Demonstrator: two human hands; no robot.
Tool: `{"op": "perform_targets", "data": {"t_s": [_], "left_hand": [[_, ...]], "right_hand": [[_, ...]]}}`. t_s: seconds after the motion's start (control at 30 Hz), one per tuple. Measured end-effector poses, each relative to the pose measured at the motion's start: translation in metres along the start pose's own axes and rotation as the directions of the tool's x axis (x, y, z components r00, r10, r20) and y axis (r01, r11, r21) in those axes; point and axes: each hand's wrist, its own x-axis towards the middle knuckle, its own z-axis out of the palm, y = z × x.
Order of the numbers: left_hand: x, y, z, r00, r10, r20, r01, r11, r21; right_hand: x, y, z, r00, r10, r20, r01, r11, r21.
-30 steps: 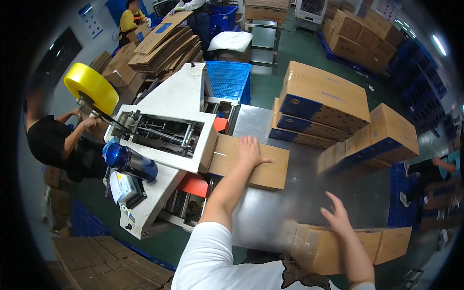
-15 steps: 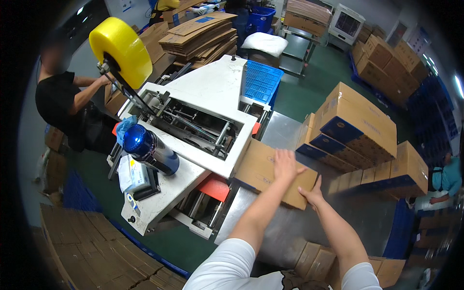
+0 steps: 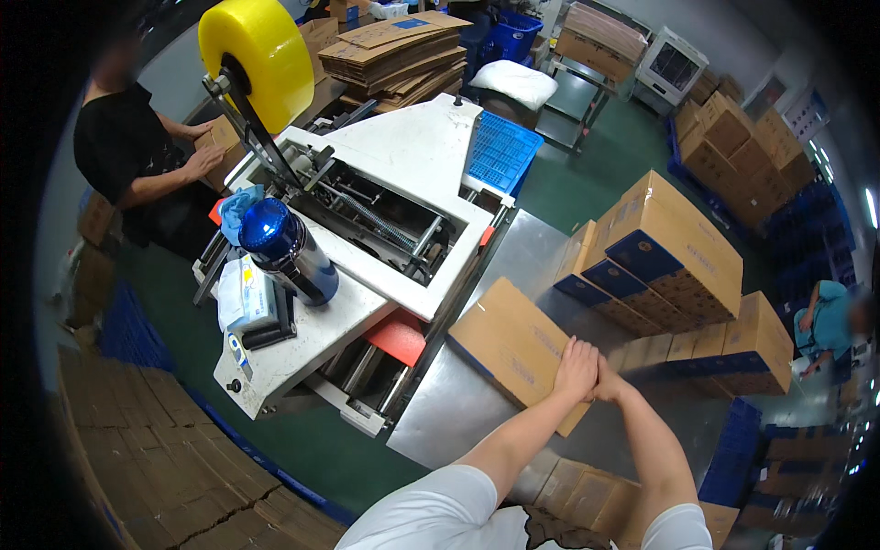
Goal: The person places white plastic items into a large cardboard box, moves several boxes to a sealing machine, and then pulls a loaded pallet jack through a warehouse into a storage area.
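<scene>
A brown cardboard box [image 3: 513, 337] with a dark blue lower edge lies tilted on the metal table [image 3: 438, 417], just outside the white carton-sealing machine [image 3: 412, 142]. My left hand [image 3: 576, 370] grips the box's right end from above, fingers close together. Right beside it, my right hand [image 3: 606, 381] is closed against the same end; its fingers are partly hidden behind the left hand. The two hands touch or nearly touch. A blue bottle [image 3: 291, 255] and a tissue pack [image 3: 246, 298] stand on the machine's side shelf. A large yellow tape roll [image 3: 280, 69] rises above it.
Stacked boxes [image 3: 683, 243] stand on the table's far right, with more boxes [image 3: 756, 344] beside them. Other cartons [image 3: 587, 495] sit close to my body. At left, a person in black [image 3: 124, 151] handles a box. A blue crate [image 3: 504, 151] stands behind the machine.
The box has come away from the machine and turned, toward the right and nearer me. My left hand has moved from its top to its right end, beside my right hand.
</scene>
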Motion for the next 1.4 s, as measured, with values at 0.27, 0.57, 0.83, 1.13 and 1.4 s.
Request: {"op": "perform_targets", "data": {"t_s": [0.27,0.57,0.83,1.13,1.4], "left_hand": [[-0.016,-0.062,-0.080,0.913,-0.342,-0.221,0.390,0.891,0.232],[-0.112,-0.098,-0.136,0.811,-0.585,-0.006,0.583,0.808,0.091],[-0.299,-0.132,-0.057,0.153,-0.860,0.486,0.578,-0.321,-0.750],[-0.198,-0.028,-0.133,0.534,-0.525,0.663,0.311,-0.606,-0.732],[-0.151,0.054,-0.192,0.843,-0.318,0.433,0.373,-0.234,-0.898]], "right_hand": [[-0.054,0.006,0.005,0.971,0.222,-0.093,-0.234,0.961,-0.146],[-0.067,-0.018,0.011,0.860,0.510,-0.004,-0.393,0.668,0.632],[-0.063,-0.028,0.024,0.865,0.501,0.028,-0.439,0.730,0.524],[-0.093,-0.051,-0.019,0.845,0.368,-0.388,-0.373,0.925,0.065],[-0.268,-0.081,-0.118,0.540,0.186,-0.821,-0.292,0.956,0.024]]}}
